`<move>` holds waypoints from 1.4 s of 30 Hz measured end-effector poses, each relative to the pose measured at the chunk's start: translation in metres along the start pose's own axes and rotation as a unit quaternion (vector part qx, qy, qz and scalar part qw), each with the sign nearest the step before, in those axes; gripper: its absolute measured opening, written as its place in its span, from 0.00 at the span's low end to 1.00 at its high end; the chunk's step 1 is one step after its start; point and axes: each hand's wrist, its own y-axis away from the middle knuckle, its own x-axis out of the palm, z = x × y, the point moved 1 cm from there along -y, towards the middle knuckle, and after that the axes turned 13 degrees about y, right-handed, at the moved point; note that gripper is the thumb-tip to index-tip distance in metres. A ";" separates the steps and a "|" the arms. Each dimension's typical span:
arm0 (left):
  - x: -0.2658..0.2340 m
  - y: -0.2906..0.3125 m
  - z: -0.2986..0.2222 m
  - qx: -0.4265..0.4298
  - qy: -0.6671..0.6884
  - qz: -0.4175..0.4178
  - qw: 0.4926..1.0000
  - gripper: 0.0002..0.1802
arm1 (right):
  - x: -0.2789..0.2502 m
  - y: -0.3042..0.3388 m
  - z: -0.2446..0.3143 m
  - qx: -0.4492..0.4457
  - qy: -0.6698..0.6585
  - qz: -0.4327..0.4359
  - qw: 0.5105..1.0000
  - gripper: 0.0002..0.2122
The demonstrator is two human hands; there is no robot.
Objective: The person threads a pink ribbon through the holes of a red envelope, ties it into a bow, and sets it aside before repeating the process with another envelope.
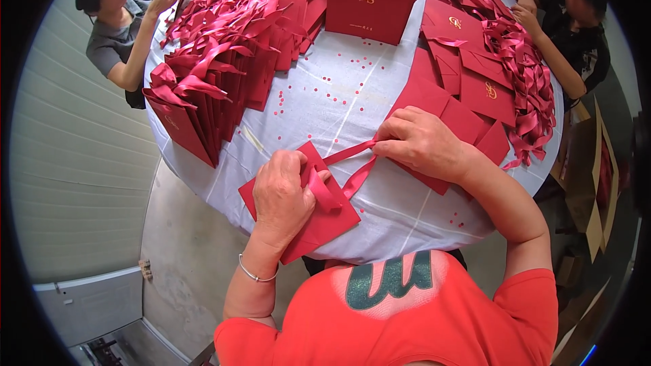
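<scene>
A dark red paper gift bag (332, 227) lies flat and slanted at the table's near edge. My left hand (279, 193) is closed over its upper part, with a loop of ribbon by the thumb and forefinger. From there a shiny red ribbon (359, 177) runs to the right, its strands drawn out from the bag. My right hand (422, 144) pinches the ribbon's far part between thumb and fingers, above several flat red bags (420, 95). The palm of each hand is hidden.
Ribboned bags (251, 74) lean in a row at left, more (522, 88) at right. One large bag (369, 10) stands at the back. Small red dots (361, 109) litter the white tablecloth (305, 118). Co-workers sit at left (119, 27) and right (573, 34); an open cardboard box (580, 183) stands right.
</scene>
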 end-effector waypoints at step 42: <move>-0.017 0.012 -0.012 0.049 -0.020 0.058 0.997 0.56 | -0.032 -0.019 -0.043 0.194 -0.340 0.330 0.859 0.07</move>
